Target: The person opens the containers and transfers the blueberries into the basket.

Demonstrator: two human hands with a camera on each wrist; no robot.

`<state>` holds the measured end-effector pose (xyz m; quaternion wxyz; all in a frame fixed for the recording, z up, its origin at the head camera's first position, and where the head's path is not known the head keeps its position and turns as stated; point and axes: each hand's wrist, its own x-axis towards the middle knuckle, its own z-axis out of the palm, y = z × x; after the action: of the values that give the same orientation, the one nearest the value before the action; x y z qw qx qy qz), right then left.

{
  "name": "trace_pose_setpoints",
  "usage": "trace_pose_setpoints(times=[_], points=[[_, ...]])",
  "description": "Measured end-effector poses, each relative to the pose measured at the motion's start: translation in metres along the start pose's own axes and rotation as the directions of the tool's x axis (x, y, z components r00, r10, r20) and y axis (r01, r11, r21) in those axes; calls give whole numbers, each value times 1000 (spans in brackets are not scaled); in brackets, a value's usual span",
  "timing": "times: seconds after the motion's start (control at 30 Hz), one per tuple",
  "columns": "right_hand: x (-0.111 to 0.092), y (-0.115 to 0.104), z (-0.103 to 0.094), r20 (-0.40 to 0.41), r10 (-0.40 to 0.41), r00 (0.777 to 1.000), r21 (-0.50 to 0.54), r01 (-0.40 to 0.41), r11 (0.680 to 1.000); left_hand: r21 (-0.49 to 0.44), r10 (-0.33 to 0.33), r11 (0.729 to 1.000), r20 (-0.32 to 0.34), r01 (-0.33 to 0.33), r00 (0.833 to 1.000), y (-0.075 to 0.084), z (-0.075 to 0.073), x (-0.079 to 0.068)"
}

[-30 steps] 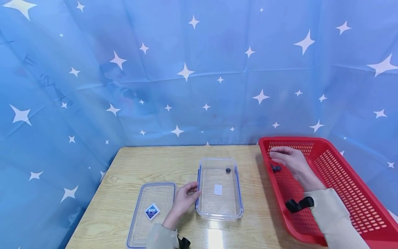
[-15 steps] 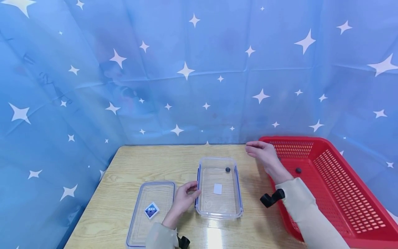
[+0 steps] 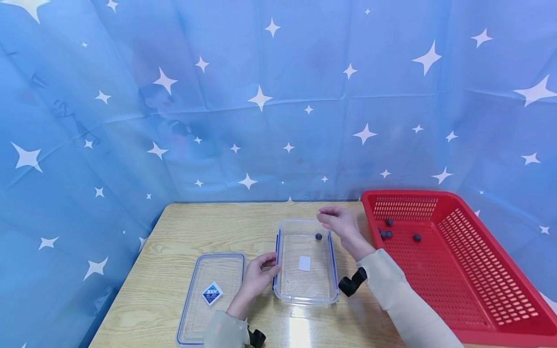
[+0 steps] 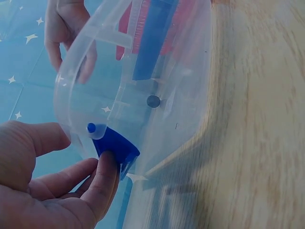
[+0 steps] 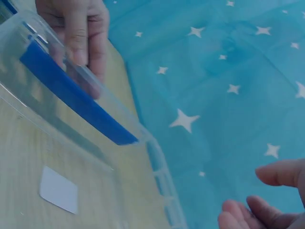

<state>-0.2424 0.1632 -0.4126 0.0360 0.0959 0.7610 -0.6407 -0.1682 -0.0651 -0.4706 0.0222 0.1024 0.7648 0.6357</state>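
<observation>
A clear plastic food container (image 3: 299, 285) with blue side latches stands on the table without its lid. One small dark ball (image 3: 319, 237) lies inside near its far end. My left hand (image 3: 257, 279) holds the container's left side, thumb at the rim and fingertips on the blue latch (image 4: 118, 145). Over the container's far right corner hovers my right hand (image 3: 343, 227). Its thumb (image 5: 283, 172) and bent fingers (image 5: 238, 217) stand apart in the right wrist view. No object shows between them, though the inside of the hand is partly hidden.
A red perforated basket (image 3: 461, 290) stands on the right. Several dark balls (image 3: 417, 238) lie toward its far left. The blue-rimmed lid (image 3: 213, 270), with a diamond label, lies left of the container. A starry blue curtain (image 3: 278, 121) hangs behind the table (image 3: 235, 220).
My right hand has moved left, out of the red basket and over the container's far right corner. The left hand and the container stay almost where they were.
</observation>
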Motion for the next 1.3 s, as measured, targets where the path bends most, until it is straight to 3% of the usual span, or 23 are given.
trace_pose_setpoints(times=[0.33, 0.63, 1.03, 1.3], points=[[-3, 16, 23, 30, 108, 994, -72, -105, 992, 3, 3, 1000, -2, -3, 1000, -2, 0, 0], [-1, 28, 37, 16, 93, 996, -104, -91, 990, 2, -2, 1000, 0, 2, 1000, -1, -1, 0], [-2, 40, 46, 6, 171, 985, -175, -168, 970, 6, -4, 1000, -3, 4, 1000, 0, 0, -2], [-1, 42, 52, -16, 139, 990, -306, -137, 942, 0, 2, 1000, -7, -2, 1000, -1, 0, -1]])
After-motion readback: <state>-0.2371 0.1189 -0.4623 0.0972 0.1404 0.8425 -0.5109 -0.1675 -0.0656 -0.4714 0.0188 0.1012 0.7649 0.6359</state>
